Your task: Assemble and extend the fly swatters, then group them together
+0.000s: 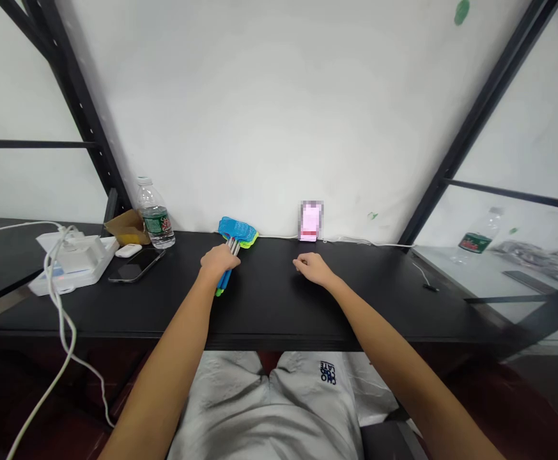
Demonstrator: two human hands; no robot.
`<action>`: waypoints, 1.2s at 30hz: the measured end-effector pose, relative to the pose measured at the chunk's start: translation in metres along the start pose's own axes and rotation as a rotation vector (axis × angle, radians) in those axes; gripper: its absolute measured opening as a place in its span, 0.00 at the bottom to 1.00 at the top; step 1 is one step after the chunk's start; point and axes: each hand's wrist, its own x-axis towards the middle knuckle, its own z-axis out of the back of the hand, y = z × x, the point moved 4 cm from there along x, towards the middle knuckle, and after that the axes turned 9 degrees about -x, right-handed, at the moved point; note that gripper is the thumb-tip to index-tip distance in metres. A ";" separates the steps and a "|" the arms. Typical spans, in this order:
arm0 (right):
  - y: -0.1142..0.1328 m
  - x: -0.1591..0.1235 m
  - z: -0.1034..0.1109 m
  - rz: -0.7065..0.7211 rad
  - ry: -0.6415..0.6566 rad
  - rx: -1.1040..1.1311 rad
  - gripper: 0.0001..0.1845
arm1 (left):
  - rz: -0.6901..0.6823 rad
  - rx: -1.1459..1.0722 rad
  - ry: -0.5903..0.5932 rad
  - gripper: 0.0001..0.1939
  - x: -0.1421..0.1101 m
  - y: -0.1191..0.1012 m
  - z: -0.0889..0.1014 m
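Observation:
My left hand point(220, 259) is closed around a bundle of blue and green brushes point(237, 231) on the black desk. Their broad, fuzzy-looking heads point toward the wall, and silver stems show beside my fingers. Blue and bright green handle ends stick out below my palm, while the middle of the bundle is hidden by the hand. Over on the right, my right hand point(315, 268) rests on the desk with its fingers curled into a loose fist and nothing visible in it. Just beyond that fist, a phone point(310, 221) with a pinkish, pixelated screen leans upright against the wall.
To the left are a water bottle point(158, 217), a cardboard box point(128, 227), a small white case point(128, 250), a dark phone point(137, 265) and a white power strip point(75, 262) with hanging cables. A short cable point(427, 283) lies right. Black metal posts flank the desk point(269, 306).

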 end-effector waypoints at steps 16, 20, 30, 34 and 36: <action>0.000 0.001 -0.001 0.002 -0.004 0.002 0.17 | -0.014 0.022 0.004 0.28 -0.004 -0.004 0.000; 0.000 0.000 -0.001 -0.002 -0.003 0.008 0.17 | -0.015 0.027 -0.011 0.30 -0.003 -0.003 0.001; -0.002 0.001 -0.001 -0.001 0.003 -0.004 0.17 | -0.025 -0.009 -0.091 0.25 -0.003 -0.002 0.005; -0.001 0.001 -0.001 -0.010 0.010 -0.004 0.17 | -0.012 -0.021 -0.110 0.22 0.000 0.000 0.004; -0.001 0.000 -0.001 -0.008 0.009 -0.005 0.17 | -0.007 -0.040 -0.116 0.22 0.001 0.002 0.003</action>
